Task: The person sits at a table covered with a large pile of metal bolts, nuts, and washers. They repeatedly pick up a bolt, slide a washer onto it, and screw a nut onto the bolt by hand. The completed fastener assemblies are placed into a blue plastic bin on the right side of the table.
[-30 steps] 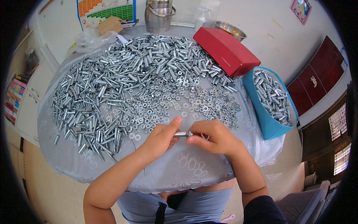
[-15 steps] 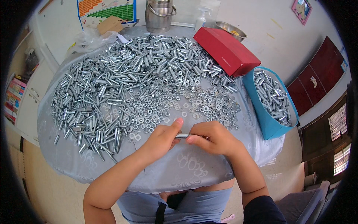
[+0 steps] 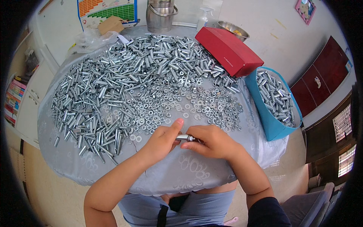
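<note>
Between my two hands, just above the near part of the table, lies a silvery sleeve anchor bolt (image 3: 182, 137), roughly level. My left hand (image 3: 160, 142) is closed round its left end, with the thumb raised along the top. At the other end my right hand (image 3: 212, 140) pinches near a hex nut (image 3: 190, 139), thumb below and fingers above. The right fingertips partly hide that end. Beyond my hands spread loose nuts and washers (image 3: 151, 109), and to the left a big heap of metal sleeves and bolts (image 3: 102, 90).
A cloth-covered table (image 3: 159, 172) holds everything. On the right a blue fabric bin (image 3: 270, 123) is filled with metal anchors, beside a red box (image 3: 230, 53). Farther back are a steel pail (image 3: 159, 19), a spray bottle (image 3: 203, 19), a metal bowl (image 3: 244, 36) and plastic bags (image 3: 94, 39).
My right fingers have shifted slightly left and opened up round the bolt's end, so the nut now shows. My left hand keeps its hold nearly in place.
</note>
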Motion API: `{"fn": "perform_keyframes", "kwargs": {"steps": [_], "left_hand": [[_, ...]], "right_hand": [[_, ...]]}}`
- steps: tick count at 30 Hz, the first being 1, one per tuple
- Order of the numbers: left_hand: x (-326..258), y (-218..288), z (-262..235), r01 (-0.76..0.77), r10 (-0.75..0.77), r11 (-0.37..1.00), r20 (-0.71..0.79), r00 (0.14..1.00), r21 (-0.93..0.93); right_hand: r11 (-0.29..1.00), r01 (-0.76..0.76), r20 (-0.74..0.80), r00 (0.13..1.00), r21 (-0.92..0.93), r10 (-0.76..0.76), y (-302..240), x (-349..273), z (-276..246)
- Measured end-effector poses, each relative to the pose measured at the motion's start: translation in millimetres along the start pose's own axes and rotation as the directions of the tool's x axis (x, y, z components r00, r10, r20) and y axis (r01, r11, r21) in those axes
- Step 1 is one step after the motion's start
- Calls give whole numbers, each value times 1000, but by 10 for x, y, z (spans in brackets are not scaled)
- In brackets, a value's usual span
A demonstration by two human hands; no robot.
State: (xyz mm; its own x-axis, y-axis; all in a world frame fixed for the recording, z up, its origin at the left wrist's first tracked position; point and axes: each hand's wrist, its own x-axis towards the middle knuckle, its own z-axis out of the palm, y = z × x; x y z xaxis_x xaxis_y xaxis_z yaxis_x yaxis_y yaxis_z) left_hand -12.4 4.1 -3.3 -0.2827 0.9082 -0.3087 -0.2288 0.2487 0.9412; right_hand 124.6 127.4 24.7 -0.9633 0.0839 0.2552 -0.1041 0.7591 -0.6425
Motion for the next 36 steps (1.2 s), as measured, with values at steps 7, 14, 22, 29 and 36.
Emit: {"fn": "perform_keyframes", "kwargs": {"steps": [7, 14, 22, 29, 36], "left_hand": [[-44, 14, 63, -176, 206, 950, -95, 974, 257], [-76, 2, 48, -301, 417, 776, -93, 904, 554], [-112, -29, 27, -501, 577, 731, -28, 816, 463], [-128, 25, -1, -451, 490, 839, -63, 869, 305], [-139, 76, 35, -438, 464, 864, -56, 884, 250]], "right_hand": [[990, -138, 75, 988, -3, 138, 8, -9, -4], [958, -261, 133, 960, 121, 245, 24, -21, 6], [697, -322, 145, 942, 641, 302, 25, -8, -8], [444, -129, -69, 913, 887, 402, 193, -52, -343], [-320, 590, -485, 800, 741, 353, 632, -341, -1104]]}}
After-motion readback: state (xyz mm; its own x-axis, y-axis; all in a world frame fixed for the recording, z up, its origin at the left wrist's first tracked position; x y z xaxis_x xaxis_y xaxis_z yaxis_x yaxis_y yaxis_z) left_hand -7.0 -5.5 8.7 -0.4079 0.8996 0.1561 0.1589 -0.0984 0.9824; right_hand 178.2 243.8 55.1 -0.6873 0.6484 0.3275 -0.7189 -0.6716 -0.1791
